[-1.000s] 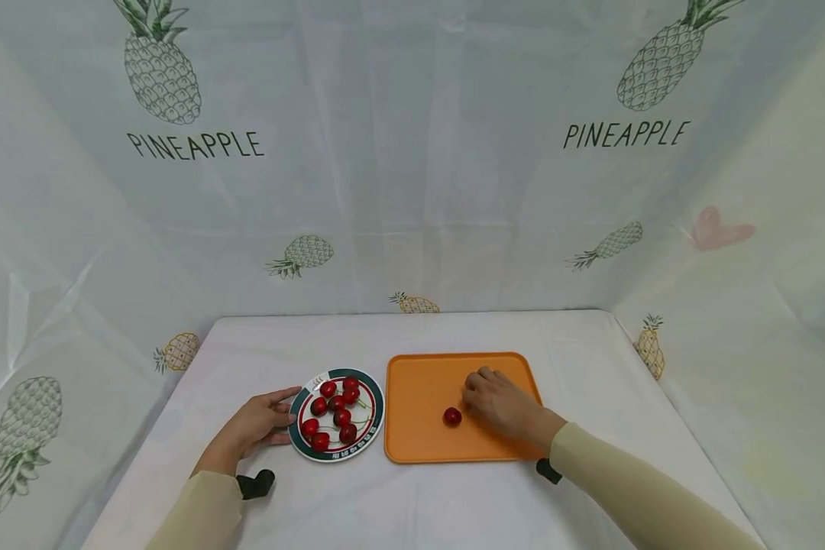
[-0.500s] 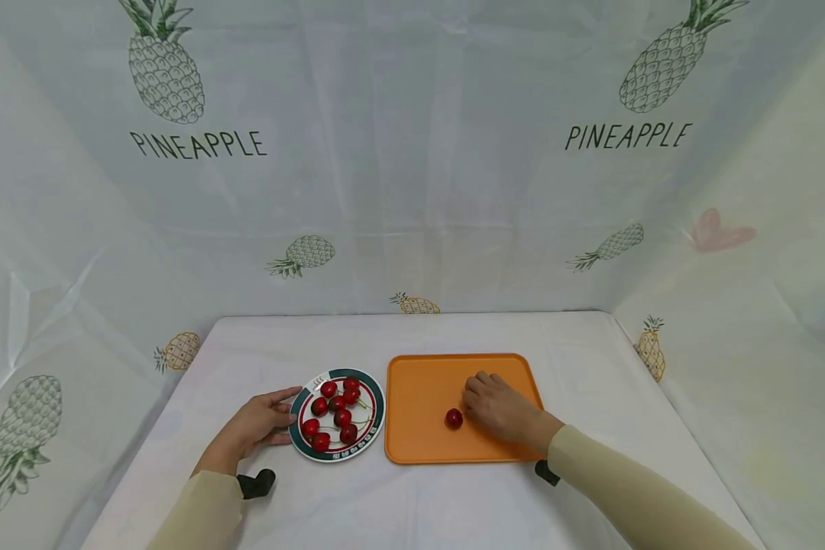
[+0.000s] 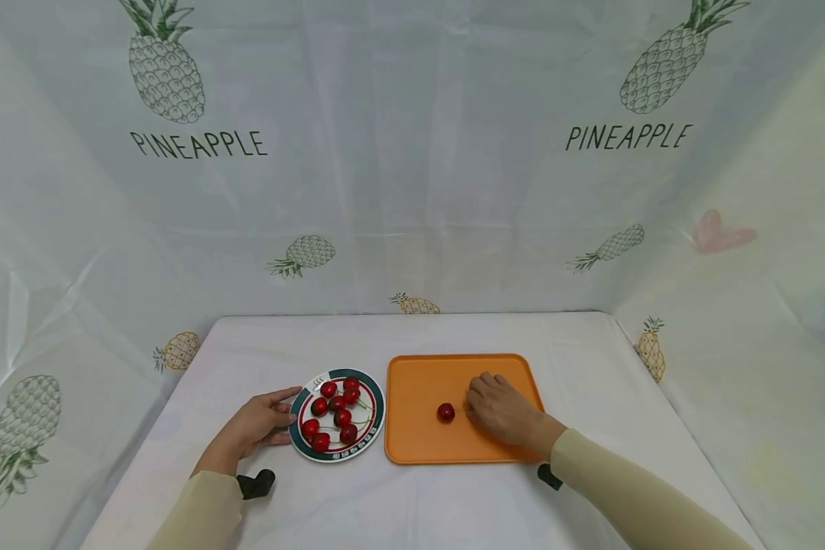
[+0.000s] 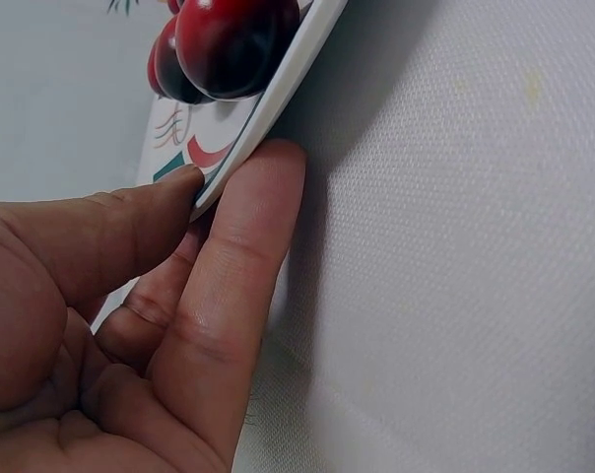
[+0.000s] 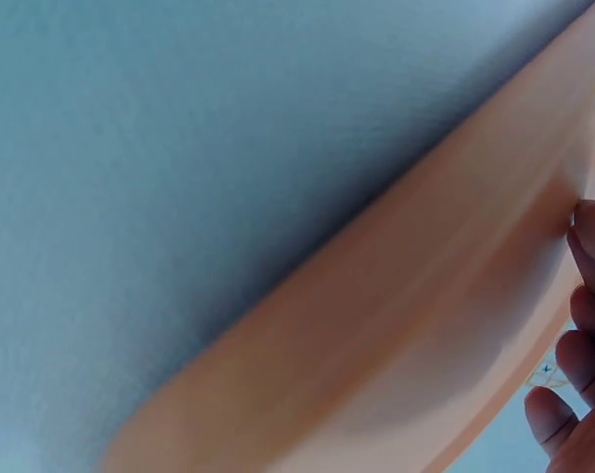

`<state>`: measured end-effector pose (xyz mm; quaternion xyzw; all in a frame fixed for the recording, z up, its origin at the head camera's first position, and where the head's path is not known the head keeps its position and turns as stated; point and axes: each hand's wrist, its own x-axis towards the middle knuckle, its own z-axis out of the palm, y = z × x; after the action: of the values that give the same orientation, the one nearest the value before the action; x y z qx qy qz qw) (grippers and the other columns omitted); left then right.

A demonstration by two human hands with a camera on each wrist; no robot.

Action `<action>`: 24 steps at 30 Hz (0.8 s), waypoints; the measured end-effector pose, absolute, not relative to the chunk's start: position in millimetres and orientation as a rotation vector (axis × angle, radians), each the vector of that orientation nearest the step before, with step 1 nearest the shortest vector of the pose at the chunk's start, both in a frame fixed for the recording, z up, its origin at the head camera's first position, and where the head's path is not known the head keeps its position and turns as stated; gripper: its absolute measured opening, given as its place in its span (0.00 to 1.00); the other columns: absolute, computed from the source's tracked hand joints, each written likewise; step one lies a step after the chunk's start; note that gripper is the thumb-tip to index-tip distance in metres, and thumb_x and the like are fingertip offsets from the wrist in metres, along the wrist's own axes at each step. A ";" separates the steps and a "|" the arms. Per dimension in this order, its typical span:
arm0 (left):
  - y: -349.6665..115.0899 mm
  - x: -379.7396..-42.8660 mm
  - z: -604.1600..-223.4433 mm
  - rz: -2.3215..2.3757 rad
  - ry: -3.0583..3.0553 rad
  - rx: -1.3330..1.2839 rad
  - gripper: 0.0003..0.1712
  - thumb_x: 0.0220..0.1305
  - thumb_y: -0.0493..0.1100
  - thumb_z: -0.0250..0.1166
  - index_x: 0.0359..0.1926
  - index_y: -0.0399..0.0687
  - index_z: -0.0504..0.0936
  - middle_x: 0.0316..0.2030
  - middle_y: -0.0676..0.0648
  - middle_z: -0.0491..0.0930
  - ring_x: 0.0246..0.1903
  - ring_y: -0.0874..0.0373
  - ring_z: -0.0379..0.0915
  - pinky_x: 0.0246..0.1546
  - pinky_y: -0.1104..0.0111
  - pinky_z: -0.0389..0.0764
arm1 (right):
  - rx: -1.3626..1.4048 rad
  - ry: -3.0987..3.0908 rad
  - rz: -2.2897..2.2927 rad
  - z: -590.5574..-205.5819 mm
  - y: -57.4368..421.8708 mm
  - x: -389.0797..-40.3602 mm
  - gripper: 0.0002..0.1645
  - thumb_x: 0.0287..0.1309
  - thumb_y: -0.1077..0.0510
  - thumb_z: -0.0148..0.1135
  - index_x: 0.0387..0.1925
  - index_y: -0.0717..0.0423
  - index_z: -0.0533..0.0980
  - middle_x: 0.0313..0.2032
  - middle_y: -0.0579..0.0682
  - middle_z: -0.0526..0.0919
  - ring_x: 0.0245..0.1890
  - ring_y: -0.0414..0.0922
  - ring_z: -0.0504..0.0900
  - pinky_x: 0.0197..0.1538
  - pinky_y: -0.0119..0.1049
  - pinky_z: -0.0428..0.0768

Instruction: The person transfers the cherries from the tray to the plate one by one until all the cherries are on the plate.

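In the head view, my left hand (image 3: 257, 420) holds the left rim of a round plate (image 3: 380, 405), white with a dark green border and a red ring. The left wrist view shows the thumb (image 4: 150, 222) over the rim and a finger (image 4: 240, 227) under it. Several red cherries (image 3: 342, 418), some with green stems, lie on the plate. My right hand (image 3: 502, 409) is low over an orange tray (image 3: 412, 374), fingers bent. A single cherry (image 3: 445, 412) lies just left of them. Thumb and fingertip meet close by it; I cannot tell whether they pinch its stem.
Plate and tray stand side by side on a table (image 3: 467, 504) with a white cloth. Behind and around it hangs a pale sheet (image 3: 412, 153) printed with pineapples. A black strap (image 3: 256, 484) shows at the left wrist.
The single cherry has shifted slightly left and away on the tray. My right hand has moved very little, a touch to the right. My left hand and the plate have stayed put.
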<state>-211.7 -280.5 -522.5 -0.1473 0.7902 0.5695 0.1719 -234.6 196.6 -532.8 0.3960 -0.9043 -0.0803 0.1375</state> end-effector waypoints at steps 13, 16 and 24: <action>-280.5 -211.8 -523.3 1.615 2.247 -0.420 0.37 0.72 0.30 0.63 0.79 0.49 0.68 0.55 0.35 0.73 0.37 0.53 0.83 0.40 0.61 0.91 | 1.084 -2.480 -0.213 -535.4 195.2 -236.1 0.12 0.66 0.50 0.70 0.40 0.53 0.78 0.38 0.48 0.74 0.38 0.47 0.68 0.42 0.37 0.67; -280.4 -211.8 -524.0 1.617 2.248 -0.424 0.37 0.72 0.29 0.63 0.79 0.49 0.68 0.54 0.35 0.73 0.37 0.53 0.83 0.40 0.60 0.91 | 1.064 -2.465 -0.205 -534.9 195.0 -235.6 0.14 0.66 0.49 0.70 0.42 0.54 0.78 0.38 0.49 0.75 0.38 0.48 0.69 0.41 0.37 0.67; -280.9 -212.4 -523.7 1.621 2.242 -0.407 0.36 0.73 0.30 0.62 0.79 0.48 0.67 0.54 0.36 0.74 0.38 0.54 0.83 0.41 0.60 0.91 | 1.002 -2.441 -0.132 -534.9 194.7 -236.0 0.14 0.66 0.48 0.69 0.42 0.53 0.78 0.38 0.49 0.75 0.38 0.49 0.68 0.41 0.37 0.65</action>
<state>-212.4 -280.9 -523.7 -0.1434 0.7899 0.5709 0.1718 -236.0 194.7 -534.9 0.3674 -0.8953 -0.0486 0.2472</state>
